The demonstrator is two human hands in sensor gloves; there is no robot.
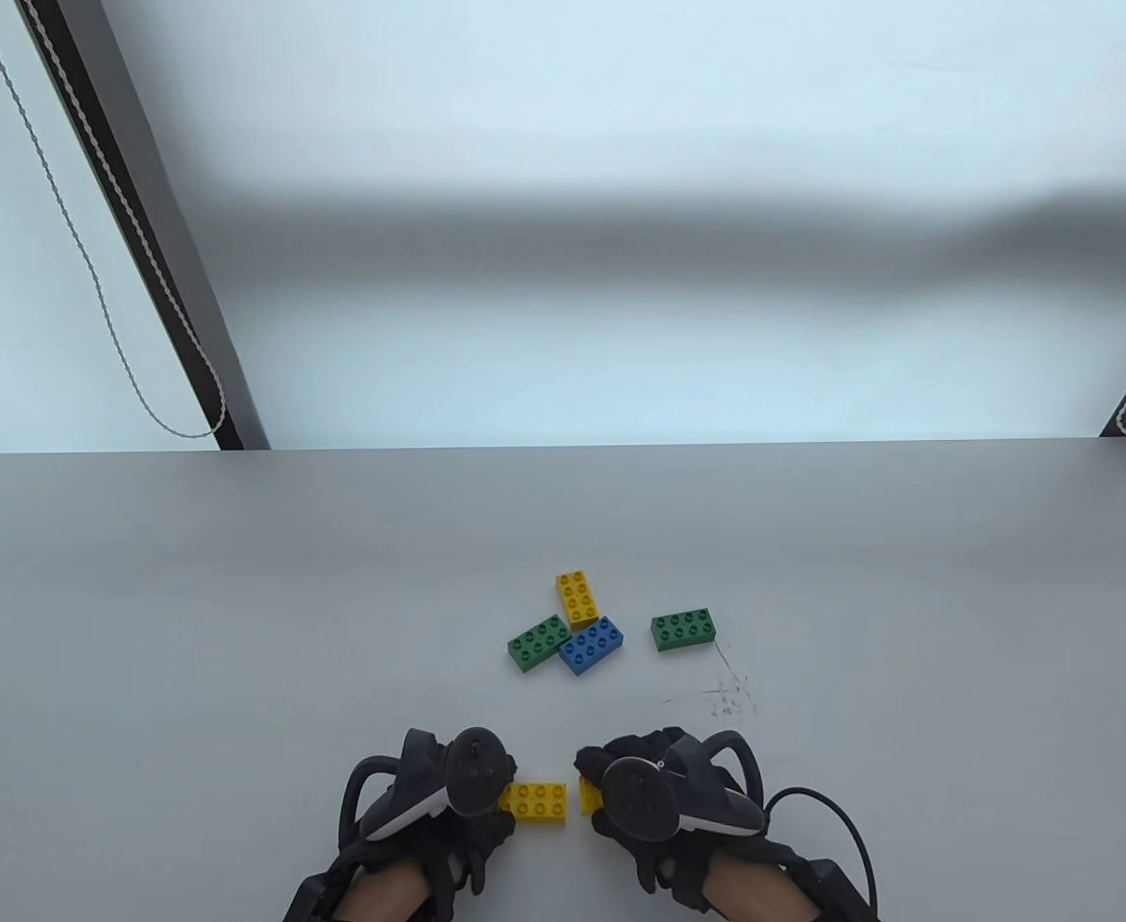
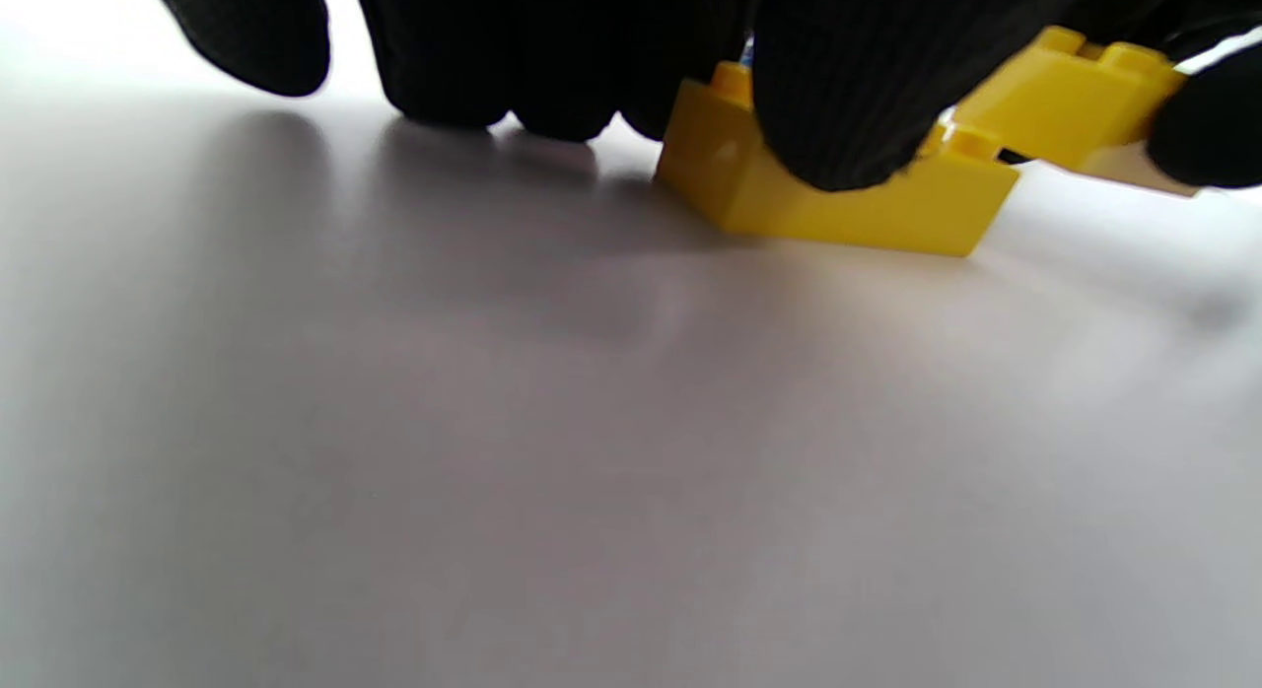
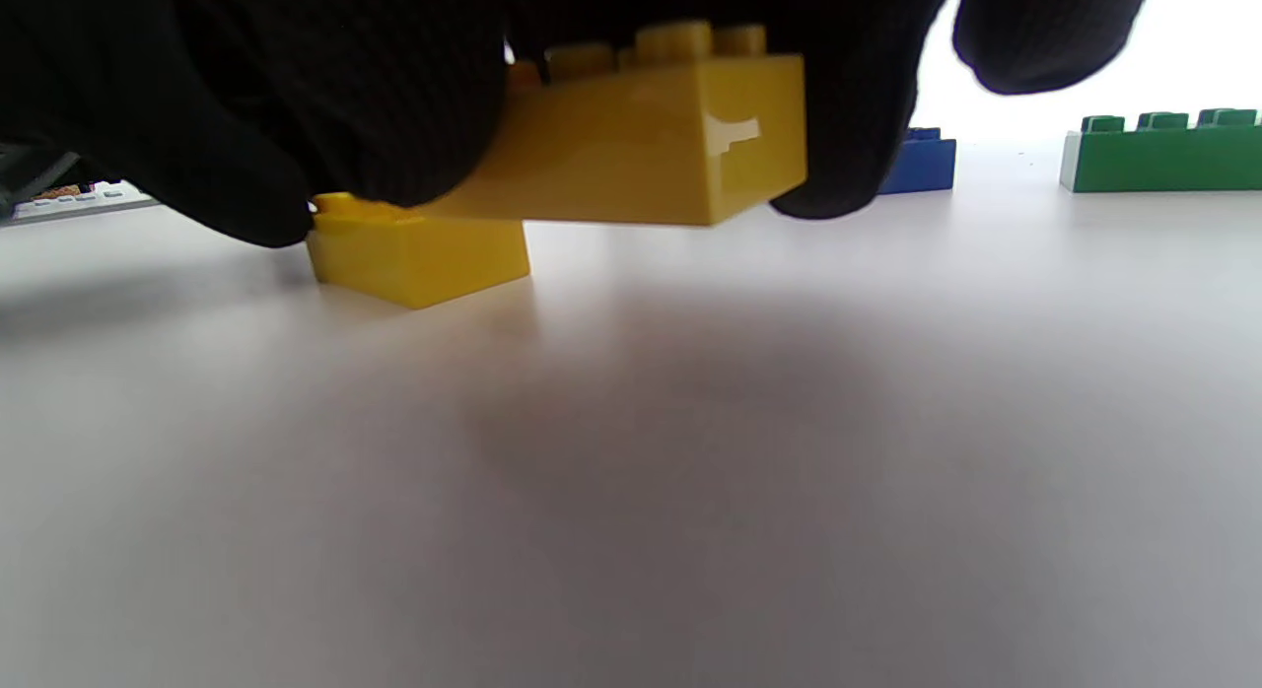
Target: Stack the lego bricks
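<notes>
Landmark: blue brick (image 1: pixel 591 645), on the grey table (image 1: pixel 188 595), studs up.
Left hand (image 1: pixel 448 802): on the near side of the blue brick and left of it. Fingers curled down onto a yellow brick (image 1: pixel 534 802); one fingertip (image 2: pixel 848 106) presses on its studded top.
Held-down yellow brick: flat on the table, studs up, long axis running left-right across the table view. Its left end is hidden under the hand.
Right hand (image 1: pixel 659 797): on the near side of the blue brick and right of it, closed around a second yellow brick (image 3: pixel 631 146), fingers on its two sides.
Second yellow brick: lifted clear of the table, studs up, slightly tilted. Its end nearest the held-down brick sits over that brick's right end; I cannot tell whether they touch. Long axis cannot be judged, too much is covered.
Third yellow brick (image 1: pixel 577 598): touching the far edge of the blue brick, long axis running away from the viewer.
Green brick A (image 1: pixel 537 643): against the blue brick's left side, long axis diagonal.
Green brick B (image 1: pixel 683 629): right of the blue brick, apart from it, long axis roughly left-right.
</notes>
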